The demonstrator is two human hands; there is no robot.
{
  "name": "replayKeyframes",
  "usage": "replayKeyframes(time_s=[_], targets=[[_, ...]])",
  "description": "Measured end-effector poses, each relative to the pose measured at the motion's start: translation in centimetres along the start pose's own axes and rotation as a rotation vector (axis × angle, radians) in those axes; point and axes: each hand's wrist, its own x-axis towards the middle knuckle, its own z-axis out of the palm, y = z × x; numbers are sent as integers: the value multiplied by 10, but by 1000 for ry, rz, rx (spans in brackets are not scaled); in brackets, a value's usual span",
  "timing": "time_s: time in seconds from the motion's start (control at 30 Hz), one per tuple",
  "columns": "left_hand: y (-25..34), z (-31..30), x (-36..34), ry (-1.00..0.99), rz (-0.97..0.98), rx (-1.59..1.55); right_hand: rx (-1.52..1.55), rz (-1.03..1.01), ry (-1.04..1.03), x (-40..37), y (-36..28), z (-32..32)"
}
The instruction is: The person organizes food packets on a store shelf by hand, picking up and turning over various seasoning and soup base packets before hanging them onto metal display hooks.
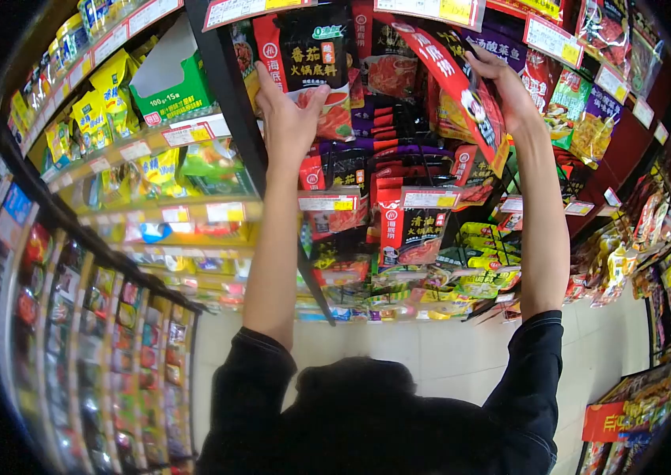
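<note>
My left hand grips the lower part of a black and red tomato hot pot base packet, its thumb across the front and its fingers at the left edge. The packet faces me, nearly upright, in front of the hanging rack. My right hand holds a red and black seasoning packet by its right side. That packet is tilted, top to the left, and is seen at a slant. Part of the right fingers is hidden behind it. Below and between my hands hang several similar packets, among them a black and red hot pot base packet.
Price tags stick out from the rack hooks. To the left, past a dark post, shelves hold yellow bags and a green carton. More hanging packets line the right. Pale floor tiles show below.
</note>
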Motion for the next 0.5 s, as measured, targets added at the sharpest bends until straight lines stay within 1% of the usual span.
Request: replayKeyframes(time_s=[0.07,0.1,0.13,0.17,0.23,0.27,0.37,0.4,0.43,0.47,0.5], targets=[[-17,8,8,-92,-108,-323,-59,-153,-26,-19,-9,14],[-16,5,7,-140,-160,-427,-85,-229,-38,-28,-12,18],[-14,2,7,-184,-218,-530,-59,-242,-128,-31,-14,15],[-12,-1,7,-222,-280,-628,-61,-251,-149,-32,-16,13],[15,-26,5,-301,-407,-685,-62,-268,-186,-33,-19,10],[7,-18,1,-217,-420,-658,-105,-278,-142,-31,-18,7],[22,-27,-2,-158,-398,-915,-111,-260,-175,-25,-18,-2],[28,-30,0,-168,-413,-983,-83,-236,-224,-21,-19,-7],[27,-27,4,-162,-369,-970,-56,-211,-276,-17,-20,-12],[25,-21,12,-153,-327,-956,-91,-238,-271,-14,-21,-13],[23,-17,19,-143,-285,-940,-91,-257,-364,-15,-25,-12]])
